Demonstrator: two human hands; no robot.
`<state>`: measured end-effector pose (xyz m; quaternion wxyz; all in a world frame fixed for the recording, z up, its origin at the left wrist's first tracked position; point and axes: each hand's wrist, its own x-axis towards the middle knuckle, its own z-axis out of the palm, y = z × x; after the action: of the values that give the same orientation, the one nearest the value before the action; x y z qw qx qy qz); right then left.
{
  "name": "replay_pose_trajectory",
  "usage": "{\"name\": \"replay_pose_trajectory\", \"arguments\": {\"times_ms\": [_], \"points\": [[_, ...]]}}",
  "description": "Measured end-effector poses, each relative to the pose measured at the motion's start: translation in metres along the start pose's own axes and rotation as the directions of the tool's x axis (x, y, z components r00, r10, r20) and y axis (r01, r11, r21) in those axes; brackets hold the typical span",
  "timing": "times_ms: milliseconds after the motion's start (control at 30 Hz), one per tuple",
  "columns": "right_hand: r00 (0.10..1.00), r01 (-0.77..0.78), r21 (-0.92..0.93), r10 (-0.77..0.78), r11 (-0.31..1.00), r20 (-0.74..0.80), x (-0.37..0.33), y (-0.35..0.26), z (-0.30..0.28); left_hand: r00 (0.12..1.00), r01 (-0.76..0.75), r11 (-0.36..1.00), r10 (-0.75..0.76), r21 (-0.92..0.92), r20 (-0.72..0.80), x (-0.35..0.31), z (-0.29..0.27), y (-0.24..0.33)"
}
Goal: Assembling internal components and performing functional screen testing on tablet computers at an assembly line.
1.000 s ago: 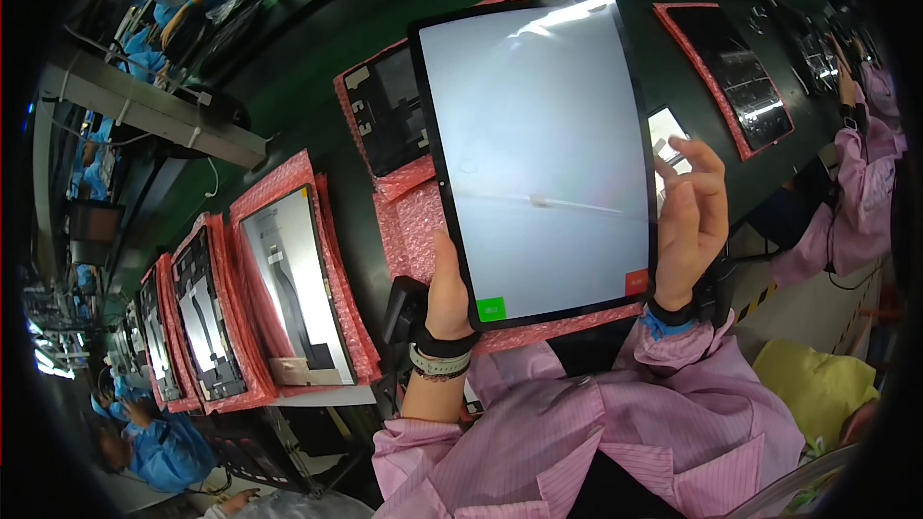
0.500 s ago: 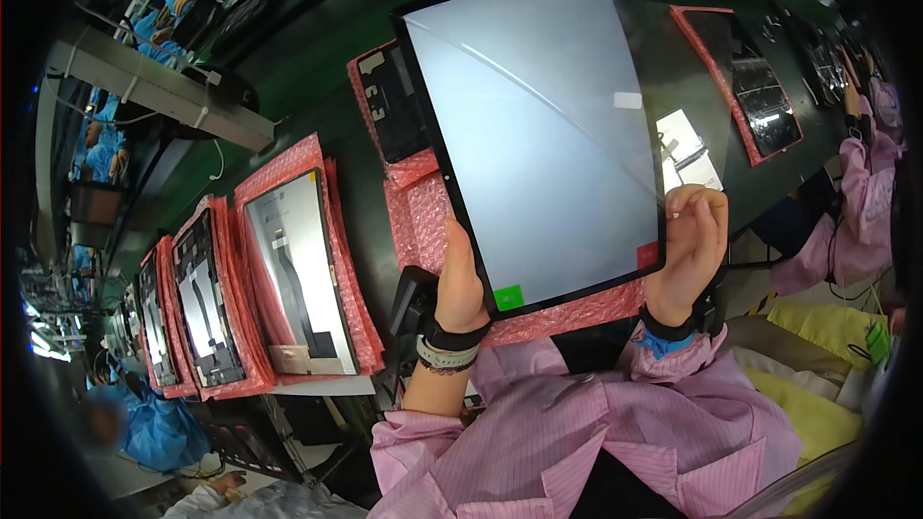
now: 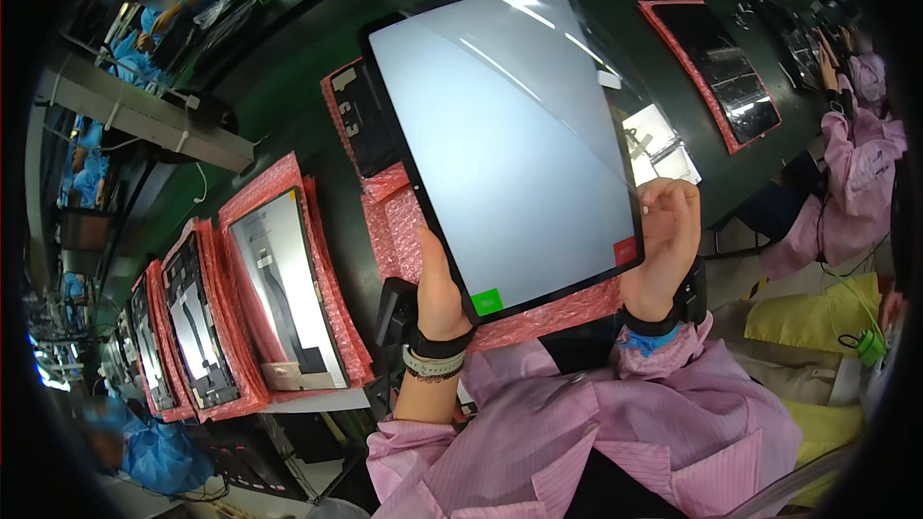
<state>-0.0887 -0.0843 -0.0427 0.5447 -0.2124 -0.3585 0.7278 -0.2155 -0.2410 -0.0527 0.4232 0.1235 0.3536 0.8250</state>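
A tablet-sized display panel [image 3: 500, 163] is held tilted in front of me, its screen lit pale white with a green square and a red square at the lower corners. My left hand [image 3: 442, 293] grips its lower left edge, thumb along the front and fingers hidden behind. A clear protective film [image 3: 553, 34] is lifted off the upper right of the screen and juts past its edge, with a small white tab [image 3: 609, 80] on it. At the lower right edge, my right hand [image 3: 665, 240] has its fingers bent and pinched at the film's side, the palm close to the panel.
Pink bubble wrap [image 3: 394, 240] lies under the panel, beside a dark part [image 3: 358, 120]. Display panels on bubble wrap [image 3: 288, 288] stand in a row at left. Another wrapped dark panel [image 3: 716, 67] and a white block [image 3: 659, 139] lie right. Co-workers [image 3: 851, 144] sit nearby.
The film has risen away from the screen's upper right and now sticks out beyond the panel. In the picture, panel and both hands sit slightly farther left, as do the surroundings.
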Motion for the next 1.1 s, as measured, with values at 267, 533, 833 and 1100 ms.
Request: {"name": "replay_pose_trajectory", "arguments": {"times_ms": [267, 533, 833, 1100], "points": [[0.969, 0.081, 0.061, -0.093, 0.995, 0.228, 0.001, -0.011, -0.013, 0.991, -0.02, 0.981, 0.045, -0.194, 0.125, 0.004, -0.016, -0.002], [0.946, -0.01, -0.096, 0.04, 0.995, 0.322, 0.02, -0.023, -0.019, 0.968, -0.008, 0.977, 0.062, -0.215, 0.244, 0.007, -0.015, -0.003], [0.867, -0.296, -0.169, 0.339, 0.94, 0.365, 0.005, -0.028, -0.01, 0.972, -0.019, 0.999, 0.01, 0.035, 0.234, 0.005, -0.02, -0.004], [0.862, -0.38, -0.154, 0.41, 0.912, 0.298, 0.0, -0.037, -0.01, 0.986, 0.166, 0.976, -0.167, 0.143, -0.004, 0.004, -0.01, -0.001]]}}
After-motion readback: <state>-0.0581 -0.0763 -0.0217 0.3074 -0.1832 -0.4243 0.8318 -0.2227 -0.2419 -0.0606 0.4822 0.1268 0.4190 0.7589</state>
